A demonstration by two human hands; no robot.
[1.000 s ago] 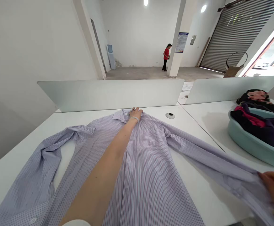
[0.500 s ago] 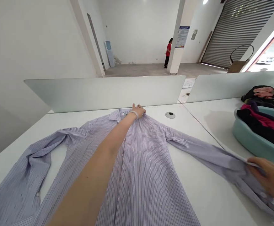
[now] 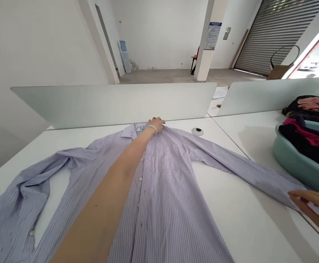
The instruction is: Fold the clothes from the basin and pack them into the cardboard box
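Note:
A lilac pinstriped button-front shirt [image 3: 159, 193] lies face up on the white table [image 3: 244, 223], with its collar at the far side. My left hand [image 3: 156, 125] is at the end of my long outstretched arm, gripping the shirt at the collar. Out to the right, the shirt's straightened sleeve [image 3: 247, 171] runs toward my right hand [image 3: 312, 208], whose fingers hold its end near the table's front edge. The other sleeve [image 3: 33, 190] lies bunched and doubled back at the lower left.
A teal basin [image 3: 291, 171] of dark clothes [image 3: 304, 138] stands on the adjoining table at right. Frosted partitions [image 3: 107, 104] run along the far table edge, with a cable grommet [image 3: 197, 131] near them. Beyond, a person's red sleeve [image 3: 197, 54] shows behind a pillar.
My right hand has moved inward, and the sleeve now lies flatter and straighter on the table. My left hand stays at the collar. The person in red has gone mostly behind the pillar.

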